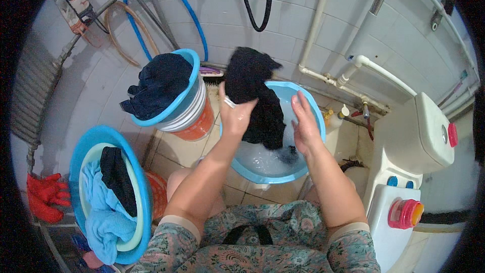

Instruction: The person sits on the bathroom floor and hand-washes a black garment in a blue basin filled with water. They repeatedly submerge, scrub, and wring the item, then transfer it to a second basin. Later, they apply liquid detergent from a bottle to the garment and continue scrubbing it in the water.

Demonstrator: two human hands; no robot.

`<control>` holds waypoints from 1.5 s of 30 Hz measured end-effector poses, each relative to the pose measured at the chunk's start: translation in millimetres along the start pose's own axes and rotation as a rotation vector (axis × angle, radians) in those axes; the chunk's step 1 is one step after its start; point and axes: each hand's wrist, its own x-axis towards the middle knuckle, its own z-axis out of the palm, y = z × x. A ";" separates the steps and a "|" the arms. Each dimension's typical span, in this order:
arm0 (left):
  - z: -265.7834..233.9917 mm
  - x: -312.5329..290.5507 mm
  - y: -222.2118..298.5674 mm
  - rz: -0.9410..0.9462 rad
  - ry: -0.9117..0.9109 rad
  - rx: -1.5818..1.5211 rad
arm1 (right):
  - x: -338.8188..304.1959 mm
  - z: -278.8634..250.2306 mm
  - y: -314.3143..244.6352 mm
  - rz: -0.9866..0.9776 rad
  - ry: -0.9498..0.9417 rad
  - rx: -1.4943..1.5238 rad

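Observation:
My left hand (pixel 236 115) grips a wet black garment (pixel 255 83) at its left side, with the fingers partly hidden by the cloth. The garment's upper part is lifted and blurred, while its lower end hangs into a light blue basin (pixel 278 179) of cloudy, sudsy water (pixel 260 157). Over the basin's right side is my right hand (pixel 305 125), its fingers apart and nothing in them. The basin stands on the floor between my knees.
Dark clothes (pixel 164 83) fill a blue basin set on a bucket (pixel 194 124). At lower left, nested basins (pixel 146 207) hold a light blue towel (pixel 108 222) and black cloth (pixel 117 179). A red glove (pixel 46 197) hangs nearby. Bottles (pixel 336 116) and a toilet (pixel 419 141) are rightward.

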 end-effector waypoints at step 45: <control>9.5 -25.4 40.3 -0.753 -0.270 -0.905 | -12.8 2.9 20.6 0.351 -0.433 0.631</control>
